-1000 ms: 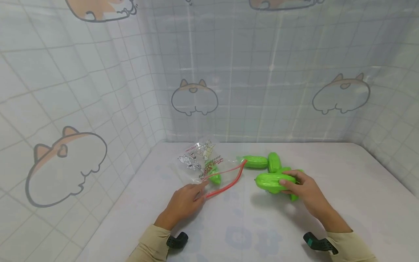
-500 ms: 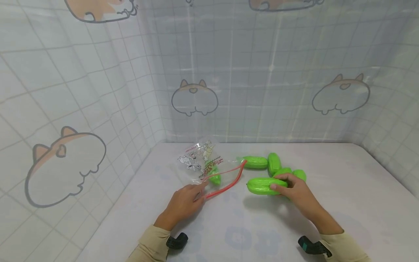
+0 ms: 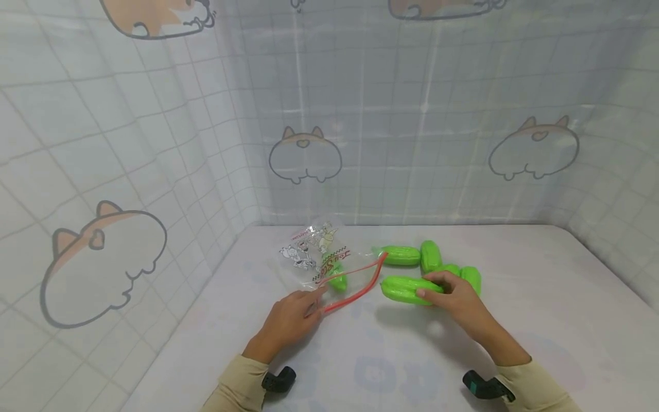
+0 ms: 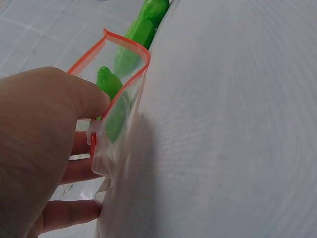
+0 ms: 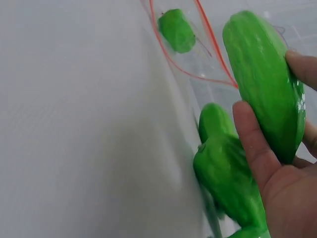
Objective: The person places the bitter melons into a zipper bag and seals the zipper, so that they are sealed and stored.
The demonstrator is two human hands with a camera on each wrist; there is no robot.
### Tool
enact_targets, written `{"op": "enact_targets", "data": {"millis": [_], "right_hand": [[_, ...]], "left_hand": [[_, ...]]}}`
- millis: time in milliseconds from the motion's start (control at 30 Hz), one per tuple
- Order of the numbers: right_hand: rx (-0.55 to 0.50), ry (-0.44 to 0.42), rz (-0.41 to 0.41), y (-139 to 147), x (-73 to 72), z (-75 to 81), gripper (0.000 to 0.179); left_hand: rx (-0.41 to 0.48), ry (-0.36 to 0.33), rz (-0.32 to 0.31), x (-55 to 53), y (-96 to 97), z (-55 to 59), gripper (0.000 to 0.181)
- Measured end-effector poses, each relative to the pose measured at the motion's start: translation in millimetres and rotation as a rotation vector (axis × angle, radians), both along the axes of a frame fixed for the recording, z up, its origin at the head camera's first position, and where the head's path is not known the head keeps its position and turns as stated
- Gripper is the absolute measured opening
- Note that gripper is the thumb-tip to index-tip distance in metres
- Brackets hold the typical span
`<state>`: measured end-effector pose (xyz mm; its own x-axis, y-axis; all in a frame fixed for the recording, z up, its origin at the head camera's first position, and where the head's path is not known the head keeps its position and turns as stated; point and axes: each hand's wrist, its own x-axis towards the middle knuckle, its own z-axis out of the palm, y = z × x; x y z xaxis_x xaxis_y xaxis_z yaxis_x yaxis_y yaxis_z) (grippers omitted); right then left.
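A clear zip bag with a red-edged mouth [image 3: 356,296] lies on the table, its printed side toward the back. My left hand [image 3: 293,317] pinches the near corner of that mouth, thumb [image 4: 91,99] on the red edge and fingers behind the plastic. One green plastic-looking cucumber [image 3: 338,282] is inside the bag. My right hand [image 3: 460,300] grips another cucumber [image 5: 265,79] by its right end, between thumb and fingers. It hangs level above the table, just right of the open bag mouth, and its shadow falls below.
Several more cucumbers lie behind and right of my right hand: one [image 3: 401,255] by the bag's far corner, one [image 3: 430,256] standing lengthwise beside it, another [image 3: 471,278] farther right. A white tiled-pattern curtain [image 3: 412,171] encloses the table at the back and sides.
My right hand has carried the gripped cucumber left, away from the other cucumbers and closer to the bag mouth. My left hand and the bag have stayed put.
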<state>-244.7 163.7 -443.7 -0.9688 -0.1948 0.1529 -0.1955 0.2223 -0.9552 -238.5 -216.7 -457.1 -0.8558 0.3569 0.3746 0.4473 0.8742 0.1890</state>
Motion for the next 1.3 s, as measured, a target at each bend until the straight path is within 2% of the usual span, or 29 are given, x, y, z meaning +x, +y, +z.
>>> {"op": "enact_targets", "data": {"millis": [133, 433, 867, 1300], "right_hand": [[0.046, 0.012, -0.016, -5.5, 0.1, 5.5, 0.058], [0.06, 0.02, -0.002, -22.1, -2.4, 11.9, 0.056], [0.042, 0.016, 0.045, -42.1, -8.9, 11.2, 0.055], [0.071, 0.028, 0.035, -53.8, -15.8, 4.5, 0.051]], "left_hand": [[0.002, -0.008, -0.002, 0.1, -0.7, 0.6, 0.046], [0.001, -0.025, -0.002, 2.4, 0.4, 3.2, 0.046], [0.008, -0.02, -0.004, 3.6, -1.0, 2.5, 0.046], [0.028, -0.014, -0.004, 3.8, -0.4, 3.9, 0.046]]}}
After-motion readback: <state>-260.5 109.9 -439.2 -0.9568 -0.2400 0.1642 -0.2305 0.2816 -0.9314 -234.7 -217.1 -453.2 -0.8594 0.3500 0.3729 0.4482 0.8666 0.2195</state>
